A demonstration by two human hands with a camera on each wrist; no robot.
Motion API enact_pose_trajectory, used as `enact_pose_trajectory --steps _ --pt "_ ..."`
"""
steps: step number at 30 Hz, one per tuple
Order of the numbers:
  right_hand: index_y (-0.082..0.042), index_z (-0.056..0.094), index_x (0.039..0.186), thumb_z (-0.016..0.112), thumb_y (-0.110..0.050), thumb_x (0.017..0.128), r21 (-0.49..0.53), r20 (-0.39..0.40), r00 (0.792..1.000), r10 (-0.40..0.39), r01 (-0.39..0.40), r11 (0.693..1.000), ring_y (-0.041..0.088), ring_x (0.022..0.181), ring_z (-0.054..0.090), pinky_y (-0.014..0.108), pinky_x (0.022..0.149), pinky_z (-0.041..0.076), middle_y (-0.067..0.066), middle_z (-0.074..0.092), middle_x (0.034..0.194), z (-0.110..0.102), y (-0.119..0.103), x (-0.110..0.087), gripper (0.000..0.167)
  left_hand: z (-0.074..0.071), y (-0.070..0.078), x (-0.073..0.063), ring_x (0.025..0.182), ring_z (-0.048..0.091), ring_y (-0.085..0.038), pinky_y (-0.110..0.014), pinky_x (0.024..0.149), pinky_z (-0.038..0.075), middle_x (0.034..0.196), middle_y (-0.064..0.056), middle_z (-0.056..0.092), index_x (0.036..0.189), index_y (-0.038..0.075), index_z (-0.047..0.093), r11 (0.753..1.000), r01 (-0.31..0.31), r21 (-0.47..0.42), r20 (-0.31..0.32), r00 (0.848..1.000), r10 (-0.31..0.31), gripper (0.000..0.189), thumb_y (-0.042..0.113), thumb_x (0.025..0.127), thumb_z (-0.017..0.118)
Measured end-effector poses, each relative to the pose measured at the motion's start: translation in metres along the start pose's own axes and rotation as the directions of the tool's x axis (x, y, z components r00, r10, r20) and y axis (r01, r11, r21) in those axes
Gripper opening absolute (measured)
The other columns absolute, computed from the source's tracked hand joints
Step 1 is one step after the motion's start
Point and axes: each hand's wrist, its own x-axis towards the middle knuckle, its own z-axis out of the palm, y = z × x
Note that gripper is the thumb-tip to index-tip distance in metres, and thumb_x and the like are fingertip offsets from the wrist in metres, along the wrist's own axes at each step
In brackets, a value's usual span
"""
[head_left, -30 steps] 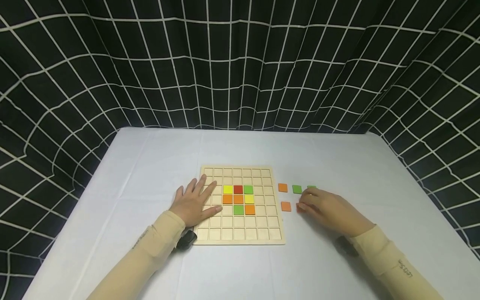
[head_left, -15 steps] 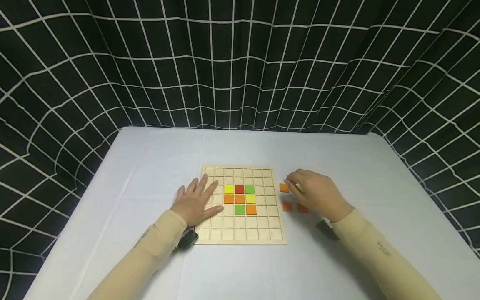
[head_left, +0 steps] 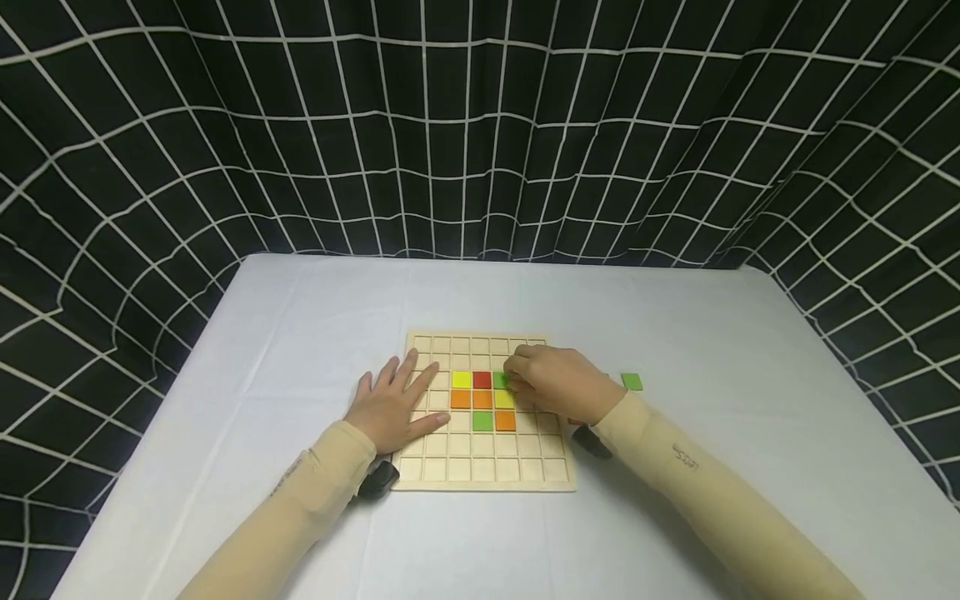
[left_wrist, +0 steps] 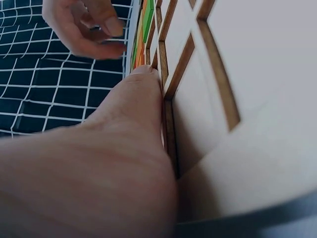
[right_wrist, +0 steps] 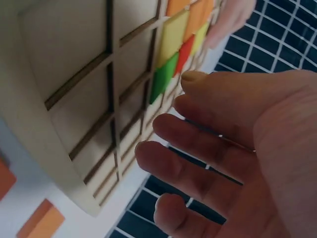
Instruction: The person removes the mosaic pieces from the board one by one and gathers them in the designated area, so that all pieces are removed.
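Observation:
A wooden grid board bears a cluster of coloured square tiles, among them a red tile and a yellow tile. My left hand lies flat with spread fingers over the board's left side. My right hand reaches over the board from the right, its fingertips by the cluster's far-right green tile. In the right wrist view, thumb and bent fingers show no tile between them and look slightly apart from that green tile.
Right of the board lies a green tile on the white-covered table. Orange tiles show beside the board's edge in the right wrist view. A black curtain with white grid lines stands behind.
My right hand has moved left from the loose tiles beside the board to the green tile on it. The left hand stays in place.

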Motion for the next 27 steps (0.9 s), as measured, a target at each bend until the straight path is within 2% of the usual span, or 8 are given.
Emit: enact_pose_trajectory --steps 4,8,13,16,23,27 --pt "-0.012 0.068 0.109 0.069 -0.014 0.087 -0.017 0.042 0.999 -0.011 0.011 1.000 0.012 0.086 0.064 0.030 0.075 0.056 -0.002 0.066 0.099 0.008 -0.001 0.008 0.022 0.001 0.001 0.001 0.145 0.011 -0.042 -0.068 0.109 0.013 0.161 -0.014 0.003 0.155 0.023 0.016 1.000 -0.002 0.013 0.013 1.000 0.002 0.080 0.065 0.092 0.041" --pt "-0.012 0.067 0.111 0.067 -0.011 0.087 -0.024 0.027 0.999 -0.048 0.048 0.999 0.014 0.087 0.066 0.031 0.075 0.056 -0.001 0.066 0.101 0.012 0.000 0.011 0.023 0.004 -0.002 0.002 0.145 0.011 -0.040 -0.067 0.110 0.013 0.162 -0.011 0.002 0.155 0.025 0.015 1.000 0.001 0.028 0.003 1.000 -0.001 0.080 0.068 0.092 0.038" --pt "-0.011 0.060 0.122 0.066 -0.012 0.089 -0.036 0.002 0.997 -0.078 0.079 0.996 0.015 0.080 0.067 0.030 0.072 0.057 0.001 0.067 0.100 0.014 0.002 0.011 0.033 0.004 -0.003 0.001 0.145 0.011 -0.041 -0.067 0.109 0.013 0.162 -0.011 0.002 0.155 0.025 0.016 1.000 -0.004 0.013 -0.011 1.000 0.004 0.080 0.069 0.091 0.037" --pt "-0.014 0.055 0.128 0.065 -0.014 0.091 -0.010 0.004 0.996 -0.093 0.094 0.996 0.015 0.078 0.066 0.031 0.072 0.057 0.001 0.067 0.099 0.014 0.006 0.010 0.038 0.004 -0.003 0.001 0.145 0.011 -0.041 -0.068 0.109 0.013 0.162 -0.011 0.002 0.155 0.025 0.016 1.000 -0.005 0.009 -0.011 1.000 0.005 0.080 0.069 0.091 0.038" --pt "-0.024 0.064 0.122 0.067 -0.010 0.089 0.024 0.013 0.988 -0.157 0.157 0.987 0.011 0.079 0.062 0.029 0.074 0.055 -0.005 0.063 0.096 0.012 0.011 0.005 0.035 0.004 -0.003 0.000 0.145 0.011 -0.041 -0.068 0.109 0.012 0.162 -0.011 0.003 0.155 0.025 0.016 1.000 0.000 0.002 -0.015 1.000 0.000 0.081 0.069 0.091 0.038" --pt "-0.027 0.066 0.121 0.068 -0.010 0.089 0.054 0.032 0.988 -0.151 0.150 0.987 0.009 0.082 0.061 0.028 0.077 0.054 -0.007 0.063 0.098 0.010 0.012 0.004 0.037 0.005 -0.003 0.001 0.145 0.011 -0.040 -0.068 0.109 0.013 0.162 -0.012 0.004 0.155 0.025 0.017 1.000 -0.004 0.001 -0.023 1.000 0.004 0.080 0.069 0.091 0.039"
